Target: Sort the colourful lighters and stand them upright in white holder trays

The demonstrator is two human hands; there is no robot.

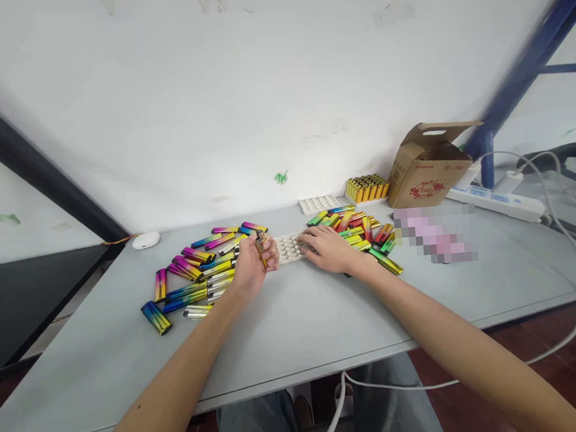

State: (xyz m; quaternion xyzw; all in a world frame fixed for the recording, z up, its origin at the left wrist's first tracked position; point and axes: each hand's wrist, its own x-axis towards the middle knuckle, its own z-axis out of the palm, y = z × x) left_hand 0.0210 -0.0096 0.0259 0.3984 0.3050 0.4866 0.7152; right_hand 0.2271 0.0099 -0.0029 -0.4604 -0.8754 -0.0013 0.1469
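My left hand (253,264) is closed around a lighter (261,249) with a dark top, beside the left end of a white tray with round holes (288,249). Over the tray's right end rests my right hand (327,247), palm down; its fingertips touch the tray, and whether they hold anything is hidden. Left of my left hand lie several shiny lighters (185,294) in blue, yellow, pink and silver. To the right of the tray and partly behind my right hand is a pile of green, red and yellow lighters (386,260).
Behind stand another white tray (319,204) and a tray full of yellow cylinders (367,189). An open cardboard box (426,173) is at the back right, near a white power strip (501,202). A white oval case (146,240) lies at the back left. A white cable hangs over the grey table (300,327).
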